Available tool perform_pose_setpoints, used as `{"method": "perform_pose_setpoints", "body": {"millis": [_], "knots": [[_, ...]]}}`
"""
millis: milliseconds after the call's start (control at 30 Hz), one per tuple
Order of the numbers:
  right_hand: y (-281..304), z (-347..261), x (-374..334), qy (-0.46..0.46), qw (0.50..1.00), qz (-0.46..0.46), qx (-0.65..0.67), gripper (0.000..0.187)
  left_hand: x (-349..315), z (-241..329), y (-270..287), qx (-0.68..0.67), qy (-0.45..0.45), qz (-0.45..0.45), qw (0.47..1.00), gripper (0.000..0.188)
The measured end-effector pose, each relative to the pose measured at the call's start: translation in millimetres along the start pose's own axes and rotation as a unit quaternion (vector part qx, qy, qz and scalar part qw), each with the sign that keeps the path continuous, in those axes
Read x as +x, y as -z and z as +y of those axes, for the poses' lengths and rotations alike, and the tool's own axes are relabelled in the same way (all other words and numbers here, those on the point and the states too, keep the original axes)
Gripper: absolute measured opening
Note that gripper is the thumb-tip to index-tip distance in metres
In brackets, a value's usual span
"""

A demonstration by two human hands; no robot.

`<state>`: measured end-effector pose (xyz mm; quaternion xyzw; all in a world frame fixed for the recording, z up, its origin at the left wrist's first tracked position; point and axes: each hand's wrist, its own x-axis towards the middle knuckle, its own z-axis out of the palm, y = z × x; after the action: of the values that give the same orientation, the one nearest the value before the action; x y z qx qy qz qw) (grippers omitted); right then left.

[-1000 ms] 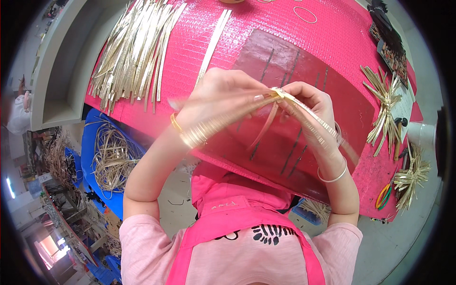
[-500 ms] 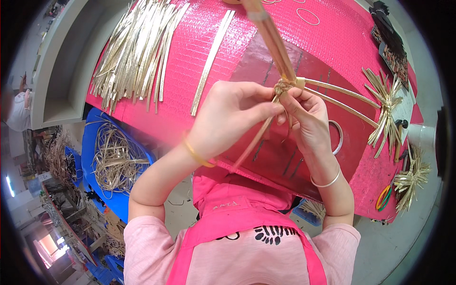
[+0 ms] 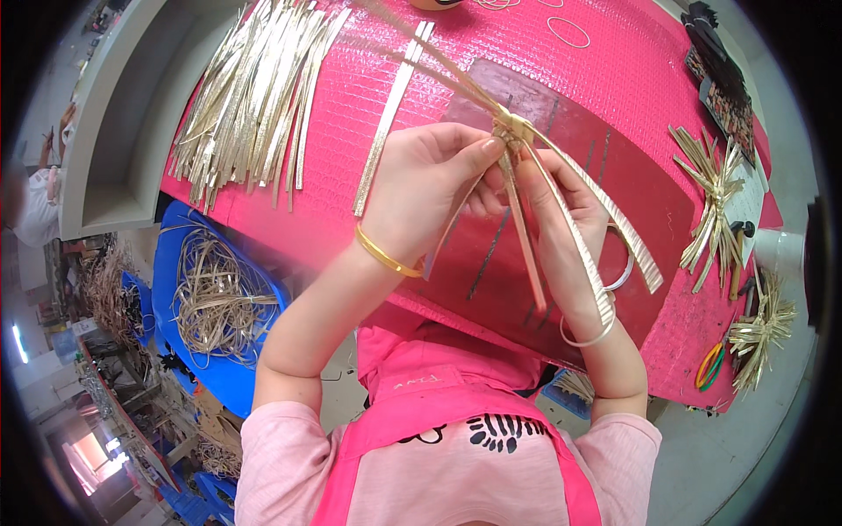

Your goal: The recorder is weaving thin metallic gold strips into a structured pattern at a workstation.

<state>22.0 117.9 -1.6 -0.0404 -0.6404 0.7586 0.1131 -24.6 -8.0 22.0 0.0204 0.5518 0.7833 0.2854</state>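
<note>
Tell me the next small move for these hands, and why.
Probably draw one loose gold strip snug: the fingers of the left hand and right hand pinch close together at the woven knot, while strip ends splay out from it on several sides.
</note>
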Motion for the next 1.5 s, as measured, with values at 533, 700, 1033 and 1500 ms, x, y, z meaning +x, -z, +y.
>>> {"method": "perform_pose_setpoints", "body": {"millis": [533, 700, 1033, 1500], "knots": [[19.5, -17.0, 15.5, 0.003, 0.987, -0.066, -0.147, 0.017, 6.8, 11.1, 4.0, 0.160, 0.038, -0.044, 0.985, 0.013], [29.8, -22.2, 28.9, -0.096, 0.991, -0.069, -0.061, 0.025, 0.7, 2.3, -5.7, 0.187, -0.028, -0.095, 0.977, 0.011], [40.6, -28.1, 21.2, -0.208, 0.956, -0.205, -0.007, 0.013, -0.9, -3.9, -4.6, 0.223, -0.029, -0.029, 0.974, 0.012], [48.6, -21.8, 21.6, -0.246, 0.950, -0.189, 0.026, 0.015, -8.7, -24.1, -4.3, -0.028, 0.068, -0.020, 0.997, 0.020]]}}
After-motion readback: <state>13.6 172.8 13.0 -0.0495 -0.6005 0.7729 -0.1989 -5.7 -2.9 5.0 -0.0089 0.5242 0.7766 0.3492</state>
